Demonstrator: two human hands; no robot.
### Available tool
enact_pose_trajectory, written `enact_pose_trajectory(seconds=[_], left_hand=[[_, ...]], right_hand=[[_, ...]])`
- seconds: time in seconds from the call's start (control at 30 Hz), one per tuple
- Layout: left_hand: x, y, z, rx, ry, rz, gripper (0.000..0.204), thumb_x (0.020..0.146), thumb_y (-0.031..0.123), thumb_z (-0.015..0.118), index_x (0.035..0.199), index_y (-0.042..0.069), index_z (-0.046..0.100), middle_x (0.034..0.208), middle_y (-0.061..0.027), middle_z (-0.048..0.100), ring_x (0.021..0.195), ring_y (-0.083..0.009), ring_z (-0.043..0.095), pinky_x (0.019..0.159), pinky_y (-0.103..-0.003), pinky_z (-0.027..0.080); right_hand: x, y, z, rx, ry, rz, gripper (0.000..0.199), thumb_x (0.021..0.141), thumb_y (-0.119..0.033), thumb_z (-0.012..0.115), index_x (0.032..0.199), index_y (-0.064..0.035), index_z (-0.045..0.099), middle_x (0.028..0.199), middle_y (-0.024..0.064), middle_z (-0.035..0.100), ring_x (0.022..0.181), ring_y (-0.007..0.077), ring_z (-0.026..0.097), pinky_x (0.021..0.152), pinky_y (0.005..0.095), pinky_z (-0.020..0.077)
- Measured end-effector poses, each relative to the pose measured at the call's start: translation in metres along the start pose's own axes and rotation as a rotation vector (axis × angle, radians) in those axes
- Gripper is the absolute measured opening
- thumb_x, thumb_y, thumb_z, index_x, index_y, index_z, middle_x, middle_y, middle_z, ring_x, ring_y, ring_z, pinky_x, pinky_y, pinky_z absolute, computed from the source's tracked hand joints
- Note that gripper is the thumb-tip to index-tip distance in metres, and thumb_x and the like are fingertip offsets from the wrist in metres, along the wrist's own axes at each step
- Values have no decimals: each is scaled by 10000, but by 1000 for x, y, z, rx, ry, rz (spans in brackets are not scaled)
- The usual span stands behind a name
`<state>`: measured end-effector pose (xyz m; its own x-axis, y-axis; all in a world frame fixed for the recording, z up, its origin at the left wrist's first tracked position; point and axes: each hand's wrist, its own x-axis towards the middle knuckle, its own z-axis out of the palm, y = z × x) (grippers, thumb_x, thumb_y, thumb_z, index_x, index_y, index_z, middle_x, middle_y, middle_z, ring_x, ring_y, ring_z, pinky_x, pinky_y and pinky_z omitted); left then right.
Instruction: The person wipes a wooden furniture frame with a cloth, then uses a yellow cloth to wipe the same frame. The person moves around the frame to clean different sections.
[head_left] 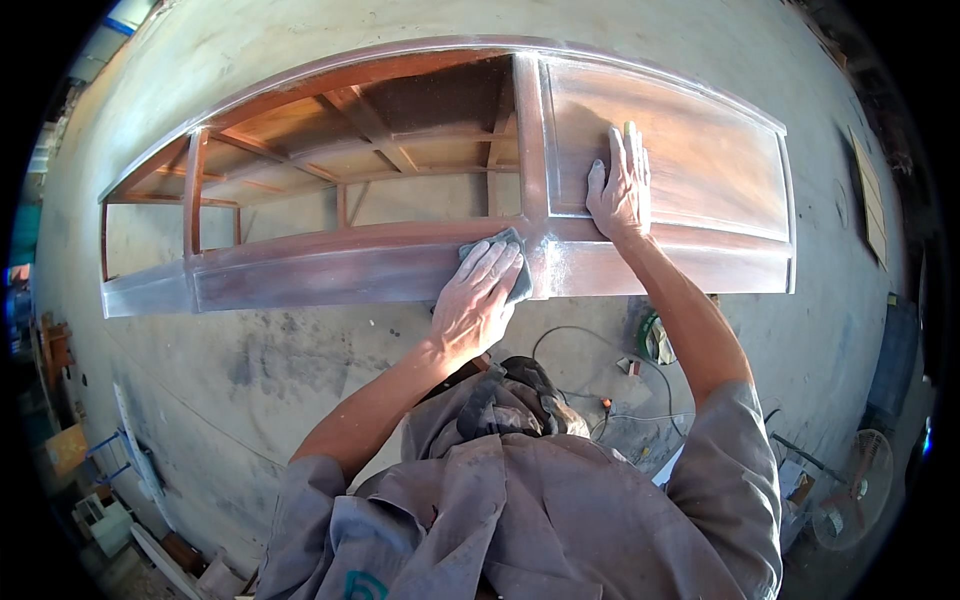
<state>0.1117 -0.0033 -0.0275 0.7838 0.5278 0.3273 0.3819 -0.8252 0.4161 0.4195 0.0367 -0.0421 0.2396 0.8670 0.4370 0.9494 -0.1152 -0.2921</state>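
A long wooden cabinet frame (350, 265) of reddish-brown wood, whitened with dust, lies before me. My left hand (475, 295), dusty at the fingers, presses a dark grey-green sanding pad (520, 285) onto its near rail, left of the joint with the middle upright (532, 140). White dust is thick on that joint. My right hand (622, 190) rests flat, fingers stretched out, on the recessed wooden panel (700, 150) right of the upright. Something yellowish shows at its middle fingertips, too small to make out. Left of the upright the frame is open, with inner wooden braces visible.
Cables (650, 370) and a green-rimmed roll (655, 338) lie on the concrete floor (230, 400) near my right arm. A standing fan (855, 490) is at the lower right. Boards and assorted items line the left edge. A flat panel (868, 200) lies at the far right.
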Motion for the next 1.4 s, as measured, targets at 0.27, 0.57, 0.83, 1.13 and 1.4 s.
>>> enact_pose_trajectory(seconds=[0.27, 0.57, 0.83, 1.13, 1.4], left_hand=[[-30, 34, -11, 27, -50, -67, 779, 737, 183, 790, 1424, -54, 509, 1509, -193, 491, 1435, -323, 436, 1237, -469, 323], [-155, -77, -94, 250, 169, -401, 586, 802, 43, 651, 1375, -42, 557, 1467, -207, 540, 1424, -371, 452, 1216, -558, 312], [-84, -1, -25, -23, 17, -164, 653, 792, 159, 737, 1381, -44, 542, 1507, -194, 506, 1430, -354, 445, 1224, -522, 313], [-95, -12, -33, 60, 83, -203, 643, 808, 160, 723, 1382, -58, 535, 1517, -221, 483, 1457, -351, 413, 1221, -506, 323], [-207, -113, -132, 350, 215, -406, 575, 807, 42, 693, 1367, -25, 580, 1448, -191, 564, 1428, -364, 456, 1211, -504, 341]], right_hand=[[1, -16, -5, -24, 15, -21, 598, 981, -210, 525, 1526, -7, 384, 1600, 291, 323, 1491, 455, 308, 1243, 534, 236], [-5, -18, -3, -30, 14, -28, 600, 993, -204, 516, 1542, -12, 367, 1614, 276, 311, 1493, 452, 303, 1243, 540, 225], [-23, -22, 10, -25, -18, -13, 591, 1001, -218, 502, 1541, -18, 367, 1613, 274, 315, 1494, 446, 304, 1246, 532, 221], [-2, -31, 15, -43, -12, -17, 587, 999, -210, 499, 1539, -20, 366, 1608, 269, 326, 1496, 439, 302, 1249, 527, 217], [-12, -37, -1, -34, 12, -52, 585, 1001, -183, 497, 1546, -16, 366, 1604, 259, 346, 1494, 445, 307, 1243, 546, 216]])
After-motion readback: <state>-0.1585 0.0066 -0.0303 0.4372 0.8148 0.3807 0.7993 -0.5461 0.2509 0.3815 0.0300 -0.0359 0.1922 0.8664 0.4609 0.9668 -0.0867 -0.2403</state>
